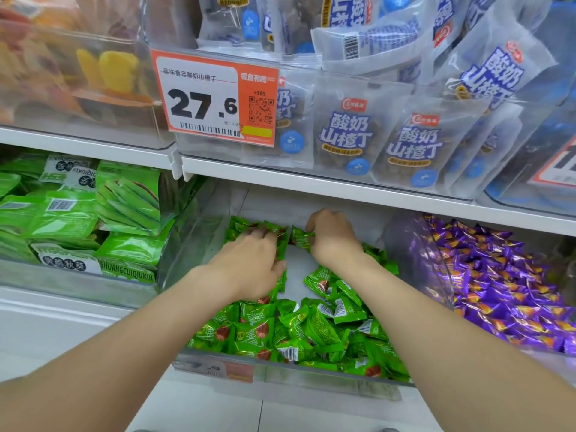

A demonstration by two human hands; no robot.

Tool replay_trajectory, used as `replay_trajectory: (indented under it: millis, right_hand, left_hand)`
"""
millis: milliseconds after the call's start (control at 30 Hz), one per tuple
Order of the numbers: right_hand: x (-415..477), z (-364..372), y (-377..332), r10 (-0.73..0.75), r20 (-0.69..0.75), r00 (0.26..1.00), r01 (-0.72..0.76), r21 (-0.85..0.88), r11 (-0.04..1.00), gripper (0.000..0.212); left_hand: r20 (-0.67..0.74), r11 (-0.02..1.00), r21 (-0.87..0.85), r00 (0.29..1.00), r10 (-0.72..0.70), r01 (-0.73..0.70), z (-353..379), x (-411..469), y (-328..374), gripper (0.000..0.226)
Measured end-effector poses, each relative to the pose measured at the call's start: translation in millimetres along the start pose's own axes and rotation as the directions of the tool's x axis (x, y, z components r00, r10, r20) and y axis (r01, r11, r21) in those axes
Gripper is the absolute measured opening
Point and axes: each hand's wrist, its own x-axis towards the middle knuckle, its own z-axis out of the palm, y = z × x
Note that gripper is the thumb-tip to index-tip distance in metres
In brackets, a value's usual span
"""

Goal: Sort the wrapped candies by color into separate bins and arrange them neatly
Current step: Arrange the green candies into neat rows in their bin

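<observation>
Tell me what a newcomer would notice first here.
The orange price tag reading 27.6, upper middle, stands out first. Below it, the left hand rests on the green candies and the right hand pinches one. Purple candies glitter in the bin at right.

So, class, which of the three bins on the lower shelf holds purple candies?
The rightmost bin, filled with purple candies; the middle bin holds green candies, the left bin green packets.
</observation>
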Motion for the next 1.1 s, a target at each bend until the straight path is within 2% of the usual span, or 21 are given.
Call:
replay_trajectory:
  millis: [100,233,367,467,533,600,667,733,800,867,967,1033,1100]
  right_hand:
    - [2,2,-1,-0.036,0.001,0.999,0.036,-0.035,0.999,0.036]
    - [0,0,1,-0.081,-0.097,0.992,0.055,-0.243,0.968,0.027]
    - [-1,-8,-1,-0.04,-0.119,0.992,0.013,-0.224,0.974,0.025]
    - [-3,-26,0,-0.017,-0.137,0.99,-0.022,-0.279,0.96,0.033]
    - [-8,-35,9,0.023,-0.064,0.998,-0.043,-0.334,0.941,0.044]
    - [-15,-35,24,0.079,0.099,0.992,-0.037,-0.366,0.93,0.049]
    - [-25,-31,34,0.109,0.274,0.956,0.011,-0.402,0.915,0.048]
    - [-31,-37,37,0.097,0.377,0.921,0.076,-0.417,0.906,0.05]
    - [-35,-46,35,0.069,0.426,0.902,0.129,-0.419,0.899,0.048]
    - [-40,-52,35,0.065,0.468,0.881,0.158,-0.421,0.893,0.047]
    - [-47,-52,40,0.074,0.515,0.854,0.18,-0.426,0.887,0.036]
    - [-47,-52,43,0.069,0.461,0.885,0.136,-0.398,0.907,0.014]
    - [-45,-52,42,0.021,0.371,0.928,0.117,-0.345,0.931,0.016]
  left_hand:
    - [0.04,0.998,0.052,0.999,0.018,-0.02,0,1,0,0.06]
    - [0.059,0.994,0.104,0.998,0.024,-0.03,-2,2,2,0.061]
    - [0.048,0.988,0.151,0.998,0.036,-0.043,-2,3,5,0.059]
    - [0.003,0.985,0.16,0.998,0.071,-0.07,0,5,11,0.053]
    - [-0.021,0.979,0.174,0.993,0.116,-0.111,1,7,15,0.047]
    - [-0.031,0.967,0.188,0.983,0.182,-0.173,3,11,19,0.04]
    - [-0.014,0.957,0.176,0.971,0.239,-0.233,6,14,22,0.035]
    - [0.057,0.949,0.087,0.953,0.299,-0.303,9,17,27,0.032]
    - [0.147,0.941,-0.016,0.93,0.336,-0.338,13,18,36,0.03]
    - [0.228,0.945,-0.041,0.918,0.325,-0.325,14,16,45,0.031]
    - [0.252,0.95,0.06,0.925,0.283,-0.307,15,13,50,0.024]
    - [0.225,0.947,0.15,0.942,0.249,-0.286,12,11,50,0.025]
    - [0.181,0.952,0.164,0.957,0.227,-0.257,11,13,48,0.03]
